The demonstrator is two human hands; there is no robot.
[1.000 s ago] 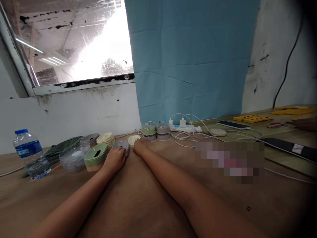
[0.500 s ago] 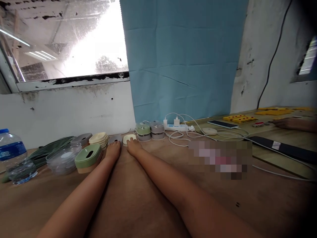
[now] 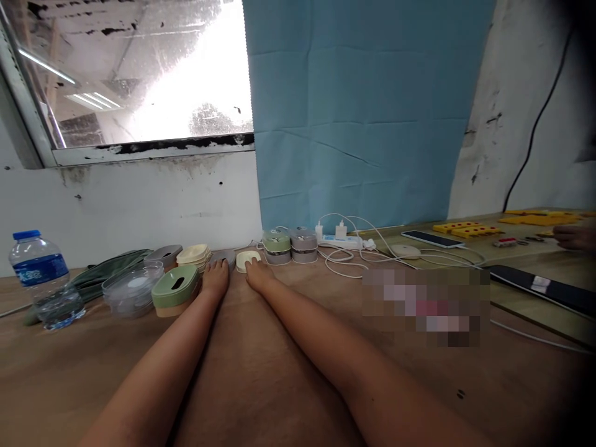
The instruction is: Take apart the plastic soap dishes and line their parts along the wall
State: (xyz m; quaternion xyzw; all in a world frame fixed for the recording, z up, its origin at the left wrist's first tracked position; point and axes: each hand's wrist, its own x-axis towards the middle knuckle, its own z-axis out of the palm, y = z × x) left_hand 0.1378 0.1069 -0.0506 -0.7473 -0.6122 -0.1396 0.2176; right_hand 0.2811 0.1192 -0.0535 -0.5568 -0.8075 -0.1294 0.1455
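Note:
Both my arms reach far forward over the brown tabletop (image 3: 261, 385). My left hand (image 3: 215, 277) lies flat with its fingertips on a small grey lid (image 3: 225, 254). My right hand (image 3: 257, 275) lies beside it, fingers stretched out onto a small cream lid (image 3: 245, 259). Neither hand grips anything. Just left of my left hand stands a green lid on a tan base (image 3: 176, 289). Two assembled small boxes, one green (image 3: 276, 246) and one grey (image 3: 304, 244), stand just beyond my right hand.
At the left are clear plastic tubs (image 3: 131, 289), a stack of cream lids (image 3: 193, 254), another grey lid (image 3: 162, 254), a green cloth (image 3: 105, 272) and a water bottle (image 3: 41, 278). A power strip (image 3: 343, 241) with white cables, two phones (image 3: 433, 239) (image 3: 542, 287), yellow parts (image 3: 465, 228) and another person's hand (image 3: 575, 236) lie at the right.
Both hands slid farther from me toward the wall, pushing the grey and cream lids along. My left hand, which covered the grey lid, now touches it only with its fingertips.

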